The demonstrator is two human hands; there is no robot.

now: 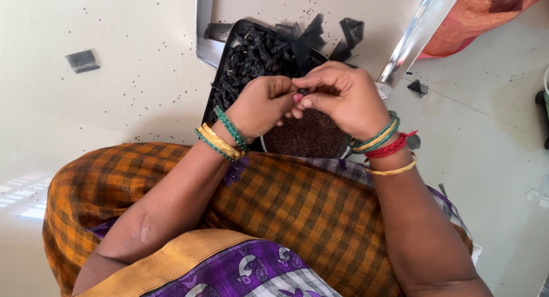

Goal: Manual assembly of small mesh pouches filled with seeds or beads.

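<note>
Pale tiled floor, speckled with tiny dark grains, plus a few stray black scraps. The person sat on it, orange checked cloth across the lap. Black tray lay ahead of the knees, piled with dark shrivelled pods. Nearer the lap, a round dish held a layer of fine dark seeds (rim mostly hidden by the hands). Left hand and right hand met above the dish, fingers pinched together on one small dark pod, touching each other. Judging by quantities: a fair bed of seeds was already in the dish, but the tray was still well heaped, so plenty looked left. Metal strips lay beyond the tray.
</note>
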